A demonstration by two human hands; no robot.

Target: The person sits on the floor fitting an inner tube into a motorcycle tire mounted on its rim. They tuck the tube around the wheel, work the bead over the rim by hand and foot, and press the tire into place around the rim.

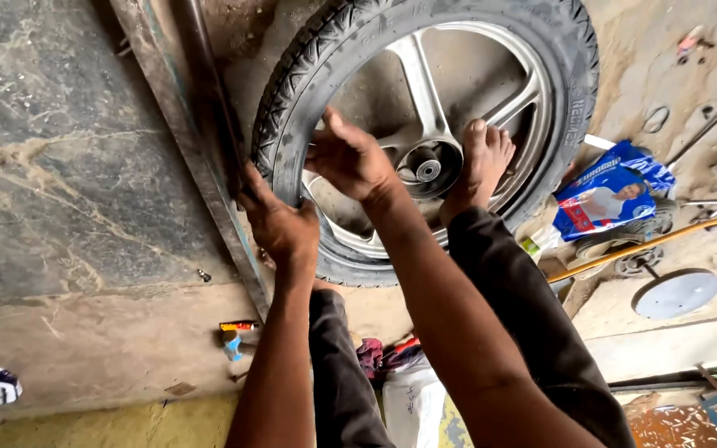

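Note:
A black motorcycle tyre (558,58) on a silver spoked alloy rim (425,87) lies flat on the dirt floor. My left hand (280,222) grips the tyre's near-left edge, fingers curled over the tread. My right hand (350,158) presses on the inner bead of the tyre at the same side, fingers hooked over the rubber by the rim. My bare foot (481,158) rests on the rim beside the hub (427,170), holding the wheel down. My legs in dark trousers run toward the bottom of the view.
A metal rail (201,141) borders a grey stone slab (60,149) at left. A blue printed bag (612,192), a round metal disc on a stand (674,292) and a yellow hose (649,245) lie to the right. Small items (236,332) sit near my knee.

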